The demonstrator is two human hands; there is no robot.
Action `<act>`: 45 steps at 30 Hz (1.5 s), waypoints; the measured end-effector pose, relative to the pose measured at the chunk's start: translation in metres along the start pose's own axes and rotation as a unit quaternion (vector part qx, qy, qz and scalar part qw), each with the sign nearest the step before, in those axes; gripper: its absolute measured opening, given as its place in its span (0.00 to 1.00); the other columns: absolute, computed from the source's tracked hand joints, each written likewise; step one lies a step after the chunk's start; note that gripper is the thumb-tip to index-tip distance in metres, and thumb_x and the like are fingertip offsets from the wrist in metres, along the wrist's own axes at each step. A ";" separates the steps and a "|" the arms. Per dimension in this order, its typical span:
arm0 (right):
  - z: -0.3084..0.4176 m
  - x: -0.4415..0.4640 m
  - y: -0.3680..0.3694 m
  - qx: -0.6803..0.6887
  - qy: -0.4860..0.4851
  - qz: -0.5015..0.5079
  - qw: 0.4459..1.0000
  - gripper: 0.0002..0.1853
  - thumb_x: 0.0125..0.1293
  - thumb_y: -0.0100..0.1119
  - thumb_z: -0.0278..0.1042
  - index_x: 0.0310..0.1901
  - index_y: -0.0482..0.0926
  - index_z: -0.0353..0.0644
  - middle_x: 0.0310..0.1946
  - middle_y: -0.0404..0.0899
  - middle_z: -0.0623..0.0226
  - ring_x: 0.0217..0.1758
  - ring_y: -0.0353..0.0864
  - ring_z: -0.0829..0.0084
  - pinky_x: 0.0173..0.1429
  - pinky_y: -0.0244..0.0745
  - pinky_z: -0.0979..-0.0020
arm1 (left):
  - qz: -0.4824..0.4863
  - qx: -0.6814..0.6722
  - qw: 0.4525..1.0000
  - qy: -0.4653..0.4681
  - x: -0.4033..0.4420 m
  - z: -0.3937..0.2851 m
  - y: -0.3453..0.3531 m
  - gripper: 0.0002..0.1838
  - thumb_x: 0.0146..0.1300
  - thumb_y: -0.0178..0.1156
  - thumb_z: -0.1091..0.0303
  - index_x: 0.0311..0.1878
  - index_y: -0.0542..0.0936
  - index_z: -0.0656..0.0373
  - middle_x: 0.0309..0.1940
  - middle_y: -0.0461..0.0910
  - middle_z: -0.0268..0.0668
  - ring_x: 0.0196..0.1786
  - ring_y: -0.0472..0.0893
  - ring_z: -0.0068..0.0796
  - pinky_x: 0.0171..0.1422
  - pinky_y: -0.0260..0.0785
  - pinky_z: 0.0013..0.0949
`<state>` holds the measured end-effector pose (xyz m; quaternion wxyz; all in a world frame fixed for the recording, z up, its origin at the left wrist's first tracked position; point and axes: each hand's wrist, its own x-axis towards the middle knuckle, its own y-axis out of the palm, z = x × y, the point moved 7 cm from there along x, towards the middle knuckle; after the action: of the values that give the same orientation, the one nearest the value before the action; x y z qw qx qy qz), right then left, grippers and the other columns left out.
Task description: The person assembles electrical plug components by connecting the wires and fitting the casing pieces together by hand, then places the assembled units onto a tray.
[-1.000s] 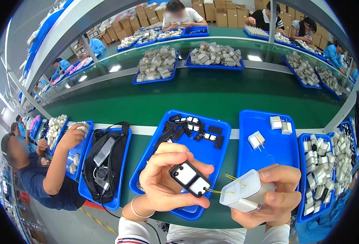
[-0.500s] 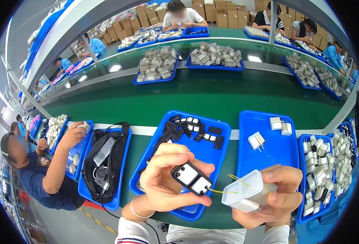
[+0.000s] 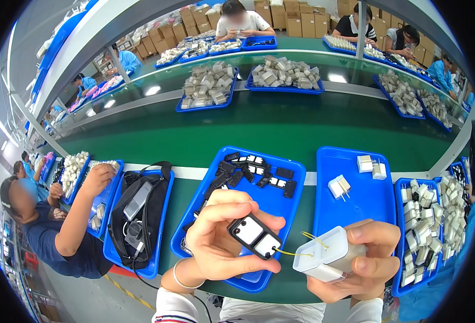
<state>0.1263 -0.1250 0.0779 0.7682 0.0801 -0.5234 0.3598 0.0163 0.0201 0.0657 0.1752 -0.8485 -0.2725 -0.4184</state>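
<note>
In my left hand (image 3: 221,237) a small black rectangular part (image 3: 255,237) with two white panels is pinched between thumb and fingers. My right hand (image 3: 364,261) grips a white plastic charger housing (image 3: 319,253), its open end facing left. Two thin yellow wires (image 3: 287,252) come out of the housing; one reaches the lower end of the black part, the other sticks up with its tip free. I cannot tell whether the first wire is fixed to the black part. The two pieces are held apart, above the front edge of the bench.
Behind my left hand is a blue tray (image 3: 297,185) of black parts. Another blue tray (image 3: 350,210) holds several white plug housings (image 3: 339,186). A tray at left carries a black bag (image 3: 150,215). A co-worker (image 3: 60,237) sits at left; a green conveyor (image 3: 280,129) runs behind.
My hands and the two pieces have hardly moved. The co-worker's raised hand at left has shifted slightly over the tray there.
</note>
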 end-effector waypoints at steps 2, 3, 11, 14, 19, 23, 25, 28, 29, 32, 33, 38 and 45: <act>-0.001 0.003 0.001 0.022 -0.007 0.011 1.000 0.45 0.31 0.69 0.17 0.53 0.61 0.62 0.46 0.60 0.60 0.30 0.76 0.69 0.31 0.77 0.75 | 0.002 0.004 1.000 0.002 0.001 -0.001 0.000 0.47 0.29 0.79 0.64 0.57 0.65 0.61 0.45 0.64 0.41 0.38 0.81 0.28 0.35 0.78 0.25; -0.001 0.003 0.001 0.023 -0.009 0.011 1.000 0.45 0.31 0.69 0.17 0.53 0.61 0.62 0.46 0.60 0.60 0.30 0.76 0.69 0.31 0.77 0.75 | 0.001 0.004 1.000 0.002 0.001 -0.001 0.000 0.47 0.29 0.79 0.64 0.57 0.65 0.61 0.45 0.64 0.41 0.38 0.81 0.28 0.35 0.78 0.25; 0.001 0.001 0.002 -0.012 -0.012 -0.001 1.000 0.44 0.31 0.69 0.17 0.53 0.61 0.61 0.46 0.61 0.60 0.29 0.76 0.70 0.30 0.76 0.75 | -0.003 0.007 1.000 -0.002 0.000 -0.001 -0.001 0.47 0.29 0.79 0.65 0.57 0.65 0.61 0.45 0.64 0.40 0.38 0.80 0.28 0.35 0.78 0.26; 0.001 0.000 0.002 -0.014 -0.007 0.001 1.000 0.44 0.31 0.69 0.16 0.53 0.61 0.61 0.46 0.61 0.59 0.29 0.75 0.70 0.30 0.76 0.75 | 0.002 0.014 1.000 0.005 0.001 -0.002 0.000 0.47 0.30 0.79 0.65 0.57 0.65 0.61 0.45 0.64 0.40 0.38 0.81 0.29 0.36 0.78 0.26; 0.001 0.003 0.000 -0.024 -0.018 0.001 1.000 0.43 0.31 0.69 0.17 0.52 0.62 0.61 0.46 0.62 0.59 0.28 0.74 0.71 0.30 0.73 0.76 | 0.019 -0.077 0.997 -0.002 0.002 -0.005 0.004 0.40 0.37 0.74 0.80 0.57 0.66 0.70 0.51 0.64 0.49 0.47 0.79 0.45 0.50 0.78 0.40; 0.001 0.003 0.000 -0.026 -0.027 0.006 0.999 0.42 0.31 0.68 0.19 0.52 0.64 0.61 0.46 0.63 0.57 0.27 0.71 0.73 0.29 0.70 0.77 | 0.051 -0.106 0.992 -0.054 0.002 -0.002 0.013 0.38 0.39 0.72 0.83 0.57 0.66 0.72 0.53 0.64 0.50 0.50 0.77 0.47 0.50 0.78 0.40; 0.003 0.005 0.000 -0.031 -0.027 0.023 0.999 0.40 0.32 0.68 0.19 0.51 0.66 0.61 0.45 0.64 0.57 0.27 0.71 0.74 0.28 0.69 0.76 | 0.055 -0.077 0.994 -0.054 0.002 -0.001 0.014 0.40 0.36 0.73 0.80 0.58 0.67 0.69 0.51 0.66 0.49 0.47 0.78 0.45 0.46 0.79 0.38; 0.005 0.008 0.001 -0.027 -0.017 0.047 0.998 0.36 0.32 0.67 0.21 0.48 0.68 0.61 0.45 0.66 0.58 0.27 0.71 0.74 0.28 0.67 0.75 | 0.071 0.003 0.996 -0.044 0.003 0.000 0.013 0.45 0.30 0.78 0.72 0.58 0.68 0.63 0.47 0.69 0.47 0.40 0.81 0.40 0.39 0.80 0.35; 0.005 0.008 0.001 -0.023 -0.012 0.055 0.998 0.35 0.33 0.67 0.21 0.47 0.69 0.60 0.44 0.67 0.58 0.27 0.71 0.73 0.28 0.67 0.75 | 0.077 0.003 0.996 -0.043 0.003 0.000 0.014 0.45 0.30 0.78 0.73 0.58 0.69 0.63 0.47 0.69 0.47 0.40 0.81 0.40 0.39 0.80 0.35; 0.007 0.008 0.001 -0.033 -0.013 0.053 0.998 0.32 0.33 0.67 0.22 0.44 0.71 0.59 0.44 0.68 0.59 0.27 0.71 0.73 0.28 0.66 0.74 | 0.081 0.001 0.996 -0.049 0.003 0.001 0.016 0.45 0.30 0.78 0.73 0.59 0.69 0.62 0.47 0.69 0.47 0.40 0.81 0.40 0.40 0.79 0.35; 0.007 0.008 0.001 -0.032 -0.013 0.055 0.998 0.32 0.33 0.67 0.22 0.44 0.71 0.59 0.44 0.69 0.59 0.28 0.71 0.73 0.29 0.65 0.74 | 0.080 0.001 0.995 -0.052 0.003 0.001 0.016 0.45 0.31 0.78 0.73 0.59 0.69 0.62 0.47 0.69 0.47 0.40 0.81 0.40 0.41 0.79 0.35; 0.007 0.008 0.001 -0.040 -0.027 0.081 0.996 0.30 0.34 0.67 0.24 0.44 0.70 0.58 0.44 0.69 0.60 0.30 0.72 0.73 0.30 0.64 0.73 | 0.081 0.016 0.995 -0.049 0.003 0.000 0.017 0.45 0.30 0.78 0.73 0.59 0.70 0.61 0.47 0.69 0.46 0.40 0.82 0.40 0.42 0.79 0.35; 0.005 0.007 0.001 -0.039 -0.023 0.077 0.996 0.30 0.35 0.66 0.25 0.45 0.70 0.59 0.45 0.69 0.60 0.30 0.72 0.73 0.29 0.63 0.73 | 0.084 0.023 0.995 -0.040 0.003 -0.001 0.017 0.45 0.31 0.78 0.72 0.59 0.70 0.61 0.46 0.69 0.46 0.39 0.82 0.39 0.41 0.79 0.34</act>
<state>0.1228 -0.1232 0.0863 0.7287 0.0176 -0.5588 0.3954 0.0281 0.0069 0.0678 0.2179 -0.8802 -0.2164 -0.3619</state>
